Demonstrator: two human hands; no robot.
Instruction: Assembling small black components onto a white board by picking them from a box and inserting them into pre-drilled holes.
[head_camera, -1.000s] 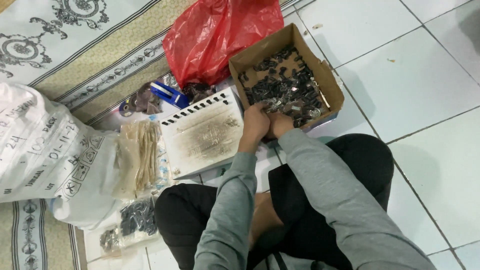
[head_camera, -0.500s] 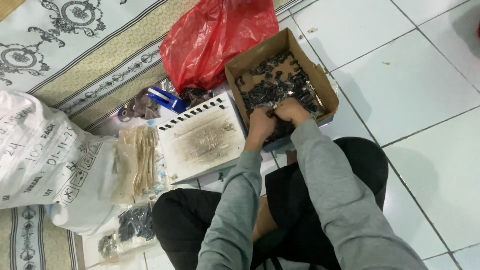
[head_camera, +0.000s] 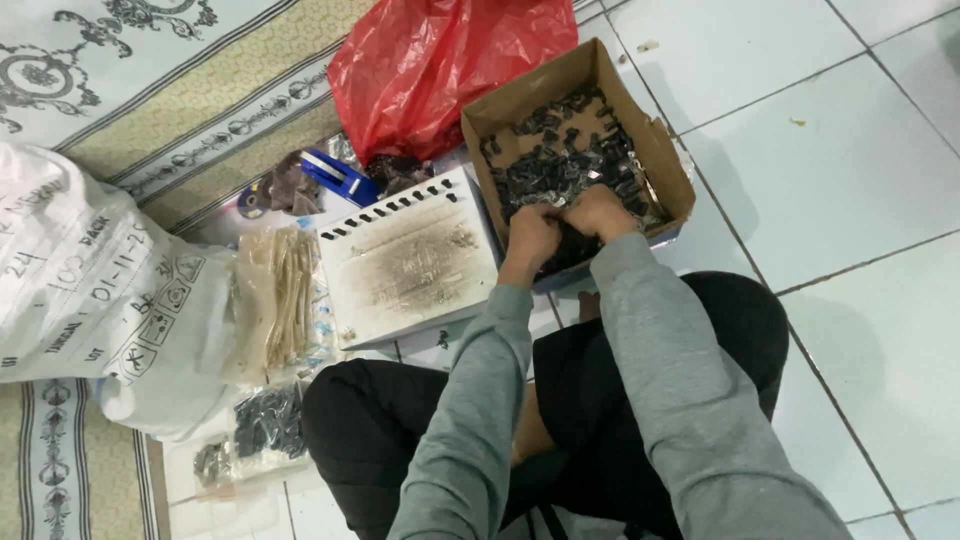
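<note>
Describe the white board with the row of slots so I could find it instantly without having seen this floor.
Start at the red plastic bag at the top of the tiled floor; the open cardboard box of small dark parts sits to its right. The white board lies flat just left of that box, beside the left hand. Only it is a smudged white rectangle with dark slots along its upper edge.

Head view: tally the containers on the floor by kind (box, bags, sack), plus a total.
Cardboard box, holding small dark parts, both hands in it (left hand, right hand): 1
Red plastic bag: 1
White printed sack: 1
Clear bags: 2, one of pale strips, one of dark parts
Total: 5
</note>
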